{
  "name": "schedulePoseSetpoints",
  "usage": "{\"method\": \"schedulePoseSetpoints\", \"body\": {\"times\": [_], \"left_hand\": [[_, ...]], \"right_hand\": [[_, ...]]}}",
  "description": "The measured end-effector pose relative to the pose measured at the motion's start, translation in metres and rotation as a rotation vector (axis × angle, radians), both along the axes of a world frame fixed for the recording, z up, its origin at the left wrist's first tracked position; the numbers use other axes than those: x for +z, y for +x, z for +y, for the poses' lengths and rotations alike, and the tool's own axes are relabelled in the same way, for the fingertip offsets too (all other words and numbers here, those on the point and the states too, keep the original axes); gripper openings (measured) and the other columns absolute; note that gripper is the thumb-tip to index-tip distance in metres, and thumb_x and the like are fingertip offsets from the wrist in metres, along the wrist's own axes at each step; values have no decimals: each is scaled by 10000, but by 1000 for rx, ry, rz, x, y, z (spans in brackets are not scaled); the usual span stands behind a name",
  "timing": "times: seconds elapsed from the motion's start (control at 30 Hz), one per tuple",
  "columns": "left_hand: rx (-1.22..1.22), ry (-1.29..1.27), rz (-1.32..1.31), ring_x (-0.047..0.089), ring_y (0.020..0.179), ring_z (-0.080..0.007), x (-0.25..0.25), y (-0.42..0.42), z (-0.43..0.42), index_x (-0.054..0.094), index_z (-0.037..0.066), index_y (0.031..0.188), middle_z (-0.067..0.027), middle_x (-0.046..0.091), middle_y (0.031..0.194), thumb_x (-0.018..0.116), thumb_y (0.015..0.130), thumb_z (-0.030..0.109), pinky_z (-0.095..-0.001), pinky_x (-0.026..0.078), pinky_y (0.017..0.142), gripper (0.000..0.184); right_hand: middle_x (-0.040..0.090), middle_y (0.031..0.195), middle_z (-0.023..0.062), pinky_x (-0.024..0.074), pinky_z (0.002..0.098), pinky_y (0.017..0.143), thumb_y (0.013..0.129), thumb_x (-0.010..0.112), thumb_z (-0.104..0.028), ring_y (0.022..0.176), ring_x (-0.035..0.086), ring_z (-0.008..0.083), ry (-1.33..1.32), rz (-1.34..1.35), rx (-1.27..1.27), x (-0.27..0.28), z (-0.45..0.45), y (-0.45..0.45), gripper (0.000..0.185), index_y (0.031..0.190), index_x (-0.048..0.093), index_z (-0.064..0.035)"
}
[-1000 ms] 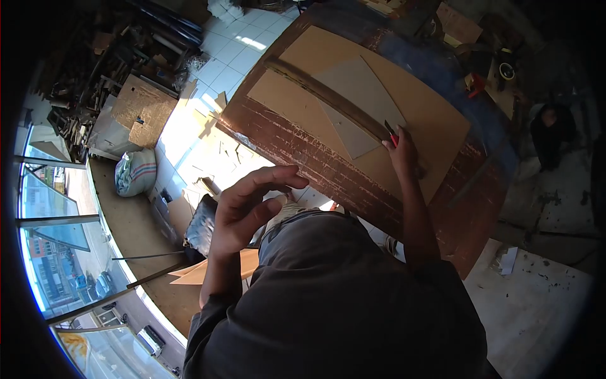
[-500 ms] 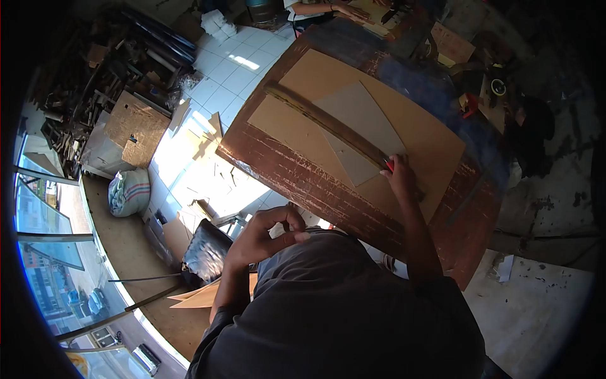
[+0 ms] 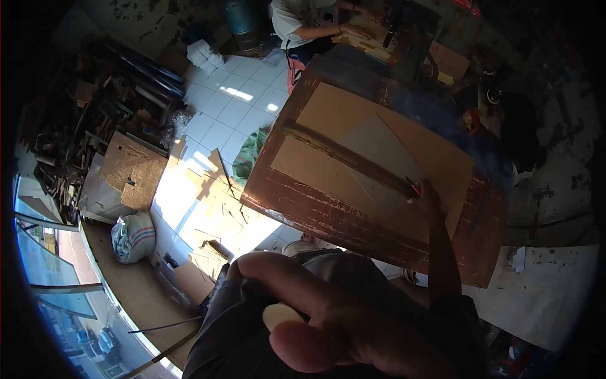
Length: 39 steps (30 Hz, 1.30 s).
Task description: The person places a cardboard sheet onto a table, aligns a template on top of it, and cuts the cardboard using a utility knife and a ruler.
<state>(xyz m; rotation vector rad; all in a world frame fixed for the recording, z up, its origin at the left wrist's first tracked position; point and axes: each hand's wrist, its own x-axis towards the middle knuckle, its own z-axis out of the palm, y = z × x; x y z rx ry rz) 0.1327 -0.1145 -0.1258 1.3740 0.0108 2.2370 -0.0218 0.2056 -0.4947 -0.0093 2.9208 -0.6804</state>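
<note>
My right hand (image 3: 429, 197) is closed around a small red tool (image 3: 416, 188), perhaps a pen or cutter; its exact kind does not show. It rests at the near end of a long brown straightedge strip (image 3: 341, 153). Beneath the strip lies a greyish board (image 3: 386, 148), set at an angle on a larger tan sheet (image 3: 322, 104). The sheet is on a worn brown table (image 3: 297, 205). Large and close to the camera, my left hand (image 3: 322, 316) has its thumb and a finger apart, with nothing seen between them; its other fingers are hidden.
Across the table, a co-worker (image 3: 297, 25) has both hands over another work surface. Board offcuts (image 3: 211, 189) lie on the tiled floor to the left, near a green sack (image 3: 250, 155). A striped white sack (image 3: 134, 237) and stacked scrap wood (image 3: 76, 132) stand farther left.
My left hand has risen from beside my waist to close under the camera. The view has shifted, showing more of the co-worker. My right hand keeps its place at the strip's end.
</note>
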Motion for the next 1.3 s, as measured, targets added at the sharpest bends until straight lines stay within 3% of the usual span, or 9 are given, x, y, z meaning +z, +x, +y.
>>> {"method": "schedulePoseSetpoints", "body": {"times": [0.23,0.77,0.9,1.0,1.07,1.1,1.17,1.27,1.3], "left_hand": [[-197,65,-71,648,1080,-382,11,-15,-23,490,-166,1314,-304,616,1216,581,894,539,-470,495,943,825],[-371,137,-75,648,1054,-419,21,0,-81,407,-234,1334,-372,572,1221,503,823,783,-497,508,929,1142],[-424,251,-62,608,1133,-480,-14,-13,-92,331,-275,1354,-425,493,1305,450,758,888,-540,464,999,1312],[-381,221,410,464,1320,-503,-48,-55,-113,308,-242,1393,-441,375,1420,409,783,885,-544,396,1087,1286],[-72,-257,612,519,1313,-346,-71,-69,-141,454,-64,1429,-193,531,1429,625,943,493,-475,380,1113,758],[-68,-257,620,519,1313,-346,-81,-69,-153,454,-64,1429,-193,531,1429,625,943,493,-475,380,1113,758],[256,-915,542,483,1345,-346,-106,-57,-174,410,6,1483,-184,476,1485,637,961,424,-460,362,1132,706],[397,-1094,572,493,1329,-343,-139,-38,-194,377,67,1517,-174,478,1481,649,968,346,-430,382,1116,673],[407,-1092,576,493,1329,-343,-148,-32,-199,377,67,1517,-174,478,1481,649,968,346,-430,382,1116,673]], "right_hand": [[600,1139,116,502,421,907,564,927,-174,1103,606,328,-69,70,-64,-6,-5,11,757,1203,528,-91],[560,1128,133,496,451,902,564,911,-214,1092,597,352,-1,69,-81,0,-5,17,703,1153,551,-79],[552,1136,126,501,447,902,559,922,-232,1090,600,351,-12,63,-26,-3,1,11,740,1174,534,-91],[554,1141,127,502,446,909,554,932,-246,1086,604,351,26,1,-18,-14,9,1,779,1199,519,-100],[555,1144,129,502,445,913,551,937,-253,1086,606,351,54,-19,-16,-23,15,-1,799,1211,512,-103],[561,1155,138,501,444,921,544,943,-264,1092,604,357,79,-43,0,-26,18,-5,828,1226,506,-95],[566,1165,147,499,444,928,537,949,-275,1099,603,363,109,-57,19,-20,17,-12,856,1242,499,-88],[575,1195,175,496,441,936,539,950,-294,1122,598,375,66,-144,7,-2,8,-14,886,1264,497,-62],[575,1208,187,493,444,945,545,946,-311,1128,596,380,167,-183,38,0,6,-17,888,1269,500,-55]]}}
